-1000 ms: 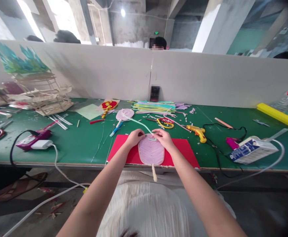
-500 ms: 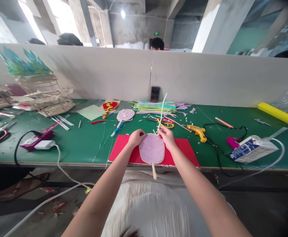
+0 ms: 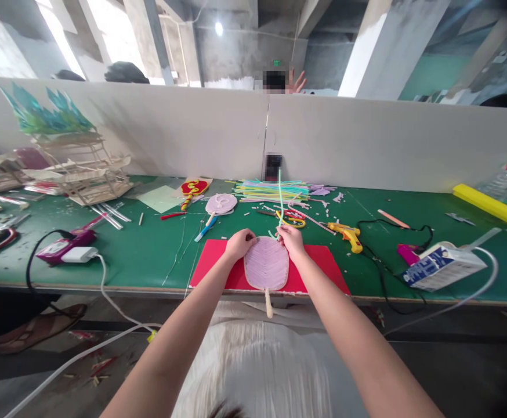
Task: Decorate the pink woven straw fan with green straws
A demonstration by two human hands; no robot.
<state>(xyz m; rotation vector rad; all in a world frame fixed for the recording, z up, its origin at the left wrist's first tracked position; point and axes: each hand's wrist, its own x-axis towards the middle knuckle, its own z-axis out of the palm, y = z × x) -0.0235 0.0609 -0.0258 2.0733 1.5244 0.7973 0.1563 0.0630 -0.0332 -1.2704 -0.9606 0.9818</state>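
A lilac fan (image 3: 266,264) with a pale handle (image 3: 268,303) lies over a red board (image 3: 218,262), its handle pointing towards me past the table edge. My left hand (image 3: 239,244) is closed at the fan's upper left rim, thumb and fingers together there. With my right hand (image 3: 290,238) I pinch a pale green pipe cleaner (image 3: 281,194) at the upper right of the fan. Its long end stands up, and a short curled end hangs near the fan's top edge.
Behind the board lie a bundle of coloured pipe cleaners (image 3: 271,190), scissors (image 3: 294,219), a second lilac fan (image 3: 221,203) and a red and yellow piece (image 3: 193,187). A yellow glue gun (image 3: 346,234) and a carton (image 3: 442,266) are right; a power strip (image 3: 68,245) is left.
The upright end of the green pipe cleaner has swung a little left. Both hands keep their places at the fan. Beyond the partition, another person's raised hand has appeared.
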